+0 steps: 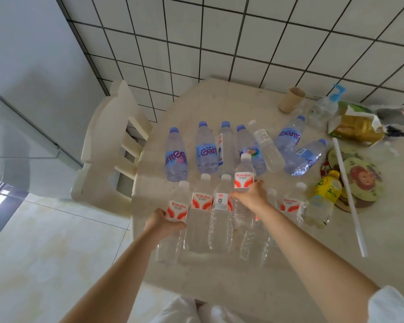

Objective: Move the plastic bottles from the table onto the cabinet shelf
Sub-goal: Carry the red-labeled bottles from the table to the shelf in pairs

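Barely begun, I'd judge: smooth cream table (219,287) w/ abt a dozen thin, crinkly clear plastic bottles, blue-capped row (205,150) behind white-capped row (219,201), none shelved, cabinet shelf not in view; left hand (160,221) fingers wrapped round end Wahaha bottle (176,210), right hand (252,197) clamped on raised Wahaha bottle (244,176).

— What sits at the far right of the surface (219,287)?
— A tan paper cup (290,100) lying tipped, a torn yellow-green bag (357,123), round cartoon coasters (362,177), and a long white rod (349,197).
— And on the left?
— A cream plastic chair (110,141) against the tiled wall (243,43).
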Tool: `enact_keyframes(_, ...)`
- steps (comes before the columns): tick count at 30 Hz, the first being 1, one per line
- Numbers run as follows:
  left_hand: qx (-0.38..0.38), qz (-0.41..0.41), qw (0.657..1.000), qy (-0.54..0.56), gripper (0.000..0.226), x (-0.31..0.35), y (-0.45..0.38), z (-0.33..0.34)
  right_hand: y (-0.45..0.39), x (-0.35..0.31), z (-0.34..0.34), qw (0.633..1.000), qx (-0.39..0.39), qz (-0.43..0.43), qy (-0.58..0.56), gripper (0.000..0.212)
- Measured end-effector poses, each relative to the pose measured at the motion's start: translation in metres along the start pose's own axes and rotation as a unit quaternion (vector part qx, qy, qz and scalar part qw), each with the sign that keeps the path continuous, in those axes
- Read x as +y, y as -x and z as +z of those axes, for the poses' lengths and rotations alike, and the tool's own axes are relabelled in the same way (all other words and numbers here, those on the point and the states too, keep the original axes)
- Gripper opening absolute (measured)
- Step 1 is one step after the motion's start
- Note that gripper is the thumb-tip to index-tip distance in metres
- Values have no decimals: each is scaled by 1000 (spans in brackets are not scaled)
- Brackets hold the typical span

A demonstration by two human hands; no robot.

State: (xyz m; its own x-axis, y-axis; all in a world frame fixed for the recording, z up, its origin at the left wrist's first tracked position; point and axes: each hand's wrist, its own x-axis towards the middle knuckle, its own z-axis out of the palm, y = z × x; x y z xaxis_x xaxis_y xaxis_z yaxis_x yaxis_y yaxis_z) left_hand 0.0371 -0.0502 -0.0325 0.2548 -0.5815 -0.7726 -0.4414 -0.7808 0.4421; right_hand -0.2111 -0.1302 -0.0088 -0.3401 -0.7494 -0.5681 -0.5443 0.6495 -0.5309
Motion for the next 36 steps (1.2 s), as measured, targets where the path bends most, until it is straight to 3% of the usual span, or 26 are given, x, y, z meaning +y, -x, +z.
enact_keyframes(7,20,21,998,54,38,-6,6,-12,24,-4,-9,1000,8,-12,-14,74)
enact_keyframes(14,28,47,997,60,53,-11,22,-16,55,-1,-7,996,1,-67,-51,70)
enact_keyframes(22,89,68,981,155,58,-26,66,-12,98,-4,9,987,-51,-140,-55,69)
enact_keyframes(30,183,19,932,312,59,-65,126,13,130,8,16,963,-147,-224,-25,58)
enact_keyframes(36,285,-38,861,420,64,-126,184,59,164,28,33,915,-269,-297,46,56)
